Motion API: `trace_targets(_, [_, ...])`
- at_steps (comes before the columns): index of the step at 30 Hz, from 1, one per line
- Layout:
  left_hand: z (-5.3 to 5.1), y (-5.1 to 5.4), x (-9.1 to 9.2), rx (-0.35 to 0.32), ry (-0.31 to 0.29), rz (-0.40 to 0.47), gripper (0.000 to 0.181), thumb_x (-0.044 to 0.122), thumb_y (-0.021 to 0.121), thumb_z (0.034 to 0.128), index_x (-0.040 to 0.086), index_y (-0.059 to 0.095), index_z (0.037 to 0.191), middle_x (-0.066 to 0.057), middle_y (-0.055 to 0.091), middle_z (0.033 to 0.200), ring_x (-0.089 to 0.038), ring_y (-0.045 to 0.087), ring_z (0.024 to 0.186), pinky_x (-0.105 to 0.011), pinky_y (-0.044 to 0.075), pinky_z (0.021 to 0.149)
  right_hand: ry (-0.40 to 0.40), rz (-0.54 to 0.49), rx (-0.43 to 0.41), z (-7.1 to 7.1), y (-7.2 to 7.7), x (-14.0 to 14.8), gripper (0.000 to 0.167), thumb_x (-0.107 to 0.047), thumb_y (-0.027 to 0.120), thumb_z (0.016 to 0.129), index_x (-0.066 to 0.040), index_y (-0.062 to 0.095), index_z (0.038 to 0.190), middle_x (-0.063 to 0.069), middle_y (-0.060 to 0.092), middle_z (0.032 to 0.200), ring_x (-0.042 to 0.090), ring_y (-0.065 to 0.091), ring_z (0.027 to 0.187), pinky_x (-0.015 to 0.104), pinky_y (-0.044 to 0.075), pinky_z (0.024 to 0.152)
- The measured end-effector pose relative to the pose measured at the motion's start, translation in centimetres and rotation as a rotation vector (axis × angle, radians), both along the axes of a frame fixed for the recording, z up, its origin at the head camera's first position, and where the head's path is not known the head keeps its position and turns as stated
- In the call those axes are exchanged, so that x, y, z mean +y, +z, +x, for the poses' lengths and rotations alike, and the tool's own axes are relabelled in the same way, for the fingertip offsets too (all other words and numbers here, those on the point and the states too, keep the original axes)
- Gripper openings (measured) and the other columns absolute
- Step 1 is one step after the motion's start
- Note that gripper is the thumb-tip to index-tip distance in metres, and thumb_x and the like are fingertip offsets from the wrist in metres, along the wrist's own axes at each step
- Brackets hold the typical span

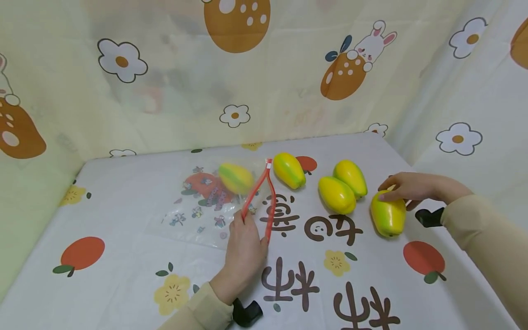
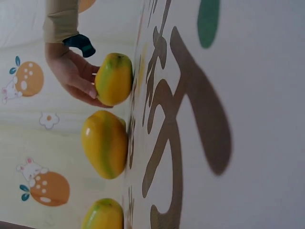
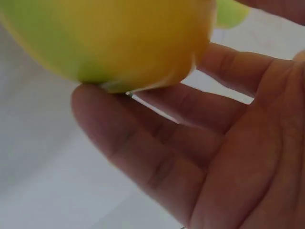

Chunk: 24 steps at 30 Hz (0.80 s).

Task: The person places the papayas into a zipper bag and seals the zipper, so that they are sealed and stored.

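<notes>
My left hand (image 1: 246,245) grips the near end of the red-edged mouth of a clear zip bag (image 1: 181,231) lying on the table. The bag's mouth stands parted, facing right, and a yellow-green papaya (image 1: 237,178) lies inside. On the right, my right hand (image 1: 416,187) holds another papaya (image 1: 388,215), thumb and fingers round its far end; the right wrist view shows the fingers against this papaya (image 3: 133,43). Two papayas touch each other left of it, the nearer papaya (image 1: 336,195) and the farther papaya (image 1: 350,178). One more papaya (image 1: 289,170) sits beside the bag's mouth.
A pale printed cloth covers the table (image 1: 123,293), with brown characters, flowers and red fruit on it. Patterned curtains (image 1: 173,91) hang behind and at both sides. Black straps (image 1: 247,314) show at both wrists.
</notes>
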State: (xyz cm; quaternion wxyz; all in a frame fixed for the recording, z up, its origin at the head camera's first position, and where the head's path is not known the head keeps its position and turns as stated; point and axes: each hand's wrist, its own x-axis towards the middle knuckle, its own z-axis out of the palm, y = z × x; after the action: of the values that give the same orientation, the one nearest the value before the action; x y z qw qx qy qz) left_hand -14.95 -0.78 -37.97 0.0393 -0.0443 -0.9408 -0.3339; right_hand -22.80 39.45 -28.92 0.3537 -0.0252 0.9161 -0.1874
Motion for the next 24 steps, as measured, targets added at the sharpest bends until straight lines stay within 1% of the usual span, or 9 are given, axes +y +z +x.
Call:
trace_targets(3, [0.0, 0.0, 0.1, -0.014, 0.001, 0.000, 0.070, 0.005, 0.082, 0.0813, -0.017, 0.048, 0.138, -0.028, 0.048, 0.138, -0.041, 0.054, 0.118, -0.052, 0.054, 0.100, -0.036, -0.050, -0.002, 0.5, -0.3, 1.0, 0.073, -0.043, 0.057, 0.102, 0.013, 0.039, 0.146, 0.037, 0.048, 0.140, 0.023, 0.064, 0.107, 0.045, 0.061, 0.089])
trace_targets(7, [0.1, 0.1, 0.2, -0.029, -0.001, 0.002, 0.070, 0.005, 0.082, 0.0816, -0.017, 0.048, 0.139, -0.028, 0.047, 0.138, -0.040, 0.054, 0.119, -0.052, 0.054, 0.101, -0.098, -0.136, 0.037, 1.6, -1.2, 2.7, 0.069, -0.040, 0.056, 0.103, 0.010, 0.038, 0.147, 0.034, 0.047, 0.144, 0.022, 0.064, 0.109, 0.045, 0.061, 0.091])
trace_targets(11, [0.1, 0.1, 0.2, -0.037, -0.002, 0.007, 0.071, 0.006, 0.082, 0.0820, -0.016, 0.047, 0.140, -0.028, 0.047, 0.139, -0.040, 0.053, 0.120, -0.052, 0.054, 0.101, -0.144, -0.214, 0.125, 2.9, -2.4, 4.3, 0.064, -0.037, 0.056, 0.104, 0.006, 0.038, 0.148, 0.030, 0.051, 0.143, 0.023, 0.065, 0.108, 0.042, 0.061, 0.089])
trace_targets(13, [0.1, 0.1, 0.2, -0.044, -0.002, 0.007, 0.071, 0.006, 0.082, 0.0823, -0.016, 0.047, 0.140, -0.027, 0.046, 0.140, -0.040, 0.053, 0.120, -0.051, 0.054, 0.101, -0.159, -0.232, 0.180, 3.6, -2.9, 5.1, 0.062, -0.036, 0.055, 0.104, 0.004, 0.038, 0.148, 0.032, 0.049, 0.145, 0.021, 0.066, 0.109, 0.040, 0.062, 0.088])
trace_targets(17, [0.1, 0.2, 0.2, -0.054, -0.004, 0.006, 0.070, 0.007, 0.082, 0.0830, -0.015, 0.047, 0.140, -0.027, 0.046, 0.141, -0.039, 0.052, 0.120, -0.050, 0.054, 0.102, -0.197, -0.232, 0.289, 4.7, -3.5, 6.1, 0.057, -0.036, 0.054, 0.105, -0.001, 0.039, 0.149, 0.031, 0.045, 0.148, 0.008, 0.063, 0.107, 0.033, 0.062, 0.084])
trace_targets(18, [0.1, 0.2, 0.2, -0.055, -0.005, 0.003, 0.070, 0.007, 0.082, 0.0829, -0.015, 0.048, 0.140, -0.026, 0.046, 0.141, -0.038, 0.052, 0.120, -0.050, 0.054, 0.102, -0.211, -0.237, 0.320, 5.0, -3.6, 6.3, 0.055, -0.035, 0.055, 0.105, -0.004, 0.039, 0.148, 0.028, 0.046, 0.147, 0.005, 0.062, 0.105, 0.030, 0.061, 0.083])
trace_targets(20, [0.1, 0.2, 0.1, -0.054, -0.004, -0.004, 0.070, 0.008, 0.082, 0.0828, -0.014, 0.048, 0.139, -0.026, 0.046, 0.141, -0.038, 0.053, 0.120, -0.050, 0.054, 0.102, -0.241, -0.274, 0.389, 5.6, -3.6, 6.5, 0.046, -0.030, 0.056, 0.105, -0.010, 0.042, 0.144, 0.010, 0.053, 0.141, 0.000, 0.062, 0.100, 0.025, 0.060, 0.081])
trace_targets(22, [0.1, 0.2, 0.1, -0.060, -0.001, -0.009, 0.069, 0.008, 0.083, 0.0828, -0.014, 0.049, 0.139, -0.026, 0.046, 0.141, -0.038, 0.053, 0.120, -0.050, 0.054, 0.103, -0.264, -0.356, 0.461, 6.1, -3.6, 6.5, 0.036, -0.021, 0.057, 0.105, -0.016, 0.046, 0.139, -0.007, 0.056, 0.131, -0.002, 0.063, 0.095, 0.021, 0.059, 0.079])
trace_targets(24, [0.1, 0.3, 0.1, -0.067, -0.001, -0.017, 0.070, 0.009, 0.083, 0.0826, -0.013, 0.049, 0.139, -0.026, 0.046, 0.141, -0.037, 0.053, 0.120, -0.050, 0.054, 0.103, -0.274, -0.453, 0.538, 6.5, -3.5, 6.2, 0.032, -0.010, 0.056, 0.104, -0.020, 0.049, 0.134, -0.018, 0.056, 0.122, -0.001, 0.065, 0.095, 0.018, 0.059, 0.077])
